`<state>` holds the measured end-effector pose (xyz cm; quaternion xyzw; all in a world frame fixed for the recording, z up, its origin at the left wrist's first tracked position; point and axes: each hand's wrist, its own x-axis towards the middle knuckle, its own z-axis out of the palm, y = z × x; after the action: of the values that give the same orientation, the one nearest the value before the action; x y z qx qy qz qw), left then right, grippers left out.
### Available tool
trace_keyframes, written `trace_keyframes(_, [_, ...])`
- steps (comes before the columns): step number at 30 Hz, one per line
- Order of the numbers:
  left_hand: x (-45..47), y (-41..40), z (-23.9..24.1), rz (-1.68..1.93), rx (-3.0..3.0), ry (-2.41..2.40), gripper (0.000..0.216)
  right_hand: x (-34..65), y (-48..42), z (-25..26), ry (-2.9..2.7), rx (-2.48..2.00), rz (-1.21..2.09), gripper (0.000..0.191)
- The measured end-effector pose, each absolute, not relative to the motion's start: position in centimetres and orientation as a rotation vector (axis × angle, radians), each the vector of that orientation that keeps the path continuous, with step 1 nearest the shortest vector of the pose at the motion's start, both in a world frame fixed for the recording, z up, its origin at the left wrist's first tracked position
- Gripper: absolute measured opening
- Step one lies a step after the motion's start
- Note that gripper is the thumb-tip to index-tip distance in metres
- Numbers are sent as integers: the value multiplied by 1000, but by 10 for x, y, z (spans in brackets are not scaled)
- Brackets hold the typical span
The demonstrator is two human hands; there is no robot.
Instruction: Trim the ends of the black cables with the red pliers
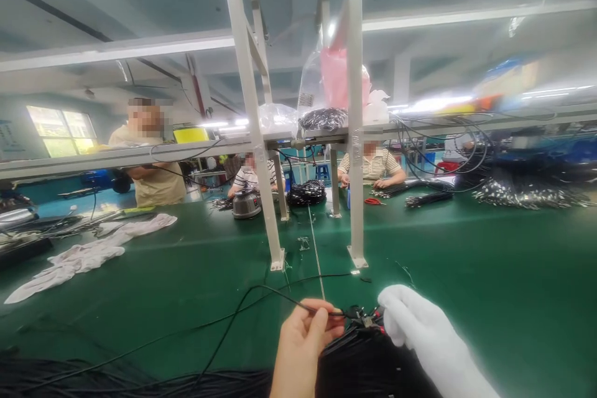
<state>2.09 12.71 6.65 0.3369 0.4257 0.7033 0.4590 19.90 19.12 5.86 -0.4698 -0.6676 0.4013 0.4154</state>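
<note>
Black cable [280, 293] is pinched by the bare left hand [308, 331], over the near side of the green counter [186, 298]. Red-handled pliers [368, 322] are grasped by the white-gloved right hand [415, 320], its grip curled closed. The cable's end is apparently being worked on; steady alignment with the pliers is probably called for. The left wrist is pointed far; the right forearm is angled leftward.
</note>
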Motion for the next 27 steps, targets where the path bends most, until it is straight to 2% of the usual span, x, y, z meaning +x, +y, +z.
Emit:
trace_keyframes(3, [24,128,63,1693,904,1127,40,192,183,53,-1865,-1203,793,27])
trace_keyframes(6, [25,130,56,1640,1044,1200,36,180,177,40,-1988,-1045,444,32])
trace_keyframes(9, [26,132,48,1572,1175,1211,32,174,177,34,-2032,-957,198,20])
trace_keyframes(16, [26,130,47,1427,1590,1413,25,170,175,47,-2149,-1418,336,28])
trace_keyframes(22, [24,128,48,1330,1918,1463,32,155,184,27,-2209,-1431,1,24])
trace_keyframes(27, [25,128,49,1397,1866,1461,30,152,187,27,-2080,-1501,222,21])
